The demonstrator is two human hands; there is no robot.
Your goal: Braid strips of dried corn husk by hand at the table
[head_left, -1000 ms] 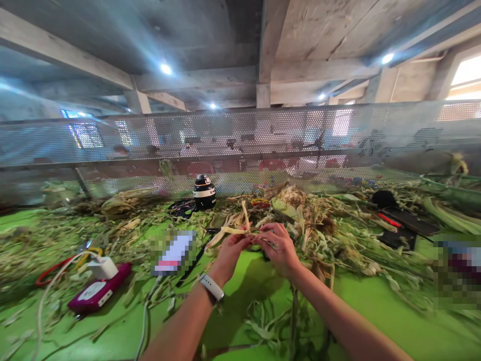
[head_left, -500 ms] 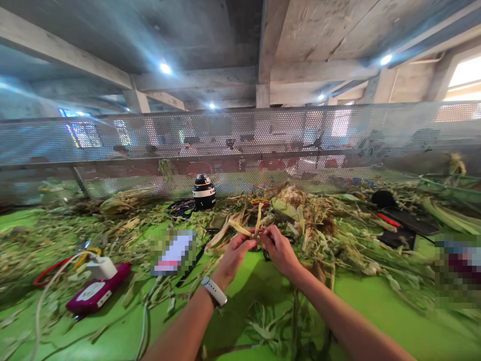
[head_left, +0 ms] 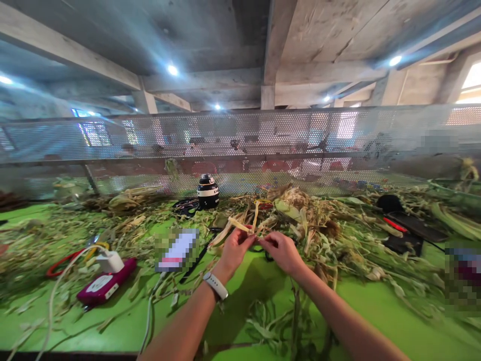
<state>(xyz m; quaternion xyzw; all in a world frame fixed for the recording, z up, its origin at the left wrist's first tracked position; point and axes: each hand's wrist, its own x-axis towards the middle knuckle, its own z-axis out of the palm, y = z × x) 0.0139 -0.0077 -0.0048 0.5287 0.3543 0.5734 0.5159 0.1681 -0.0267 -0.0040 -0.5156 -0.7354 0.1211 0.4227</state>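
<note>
Tipped up since before, your flat, pale-yellow, dry strip (head_left: 239,224) slants left above your left hand (head_left: 234,249), which pinches it (can't tell what your right hand (head_left: 282,250) holds).

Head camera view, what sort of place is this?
Probably a workshop in an unfinished-looking building: bare concrete beams run overhead, a perforated screen stands along the back, and dried plant matter is strewn over a green tabletop.
</note>
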